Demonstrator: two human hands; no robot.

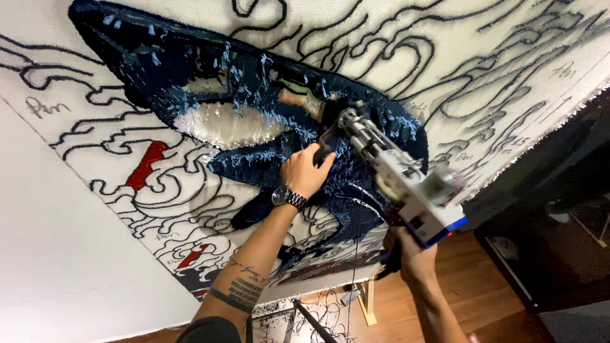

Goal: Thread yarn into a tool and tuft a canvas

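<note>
A white tufting gun (406,184) with a blue base is pressed nose-first against a stretched white cloth (445,70). My left hand (306,170), with a wristwatch, grips the gun's black front handle. My right hand (406,251) holds the rear grip below the gun's body. The gun's tip meets a dark blue tufted shape (190,70) with loose light-blue yarn ends. A white tufted patch (225,127) sits inside that shape.
Black outlines of swirls cover the rest of the cloth, with small red tufted patches (147,164) at the lower left. A wooden frame leg (367,303) stands on the wood floor below. A dark cabinet (559,209) is at the right. A white wall (57,254) fills the left.
</note>
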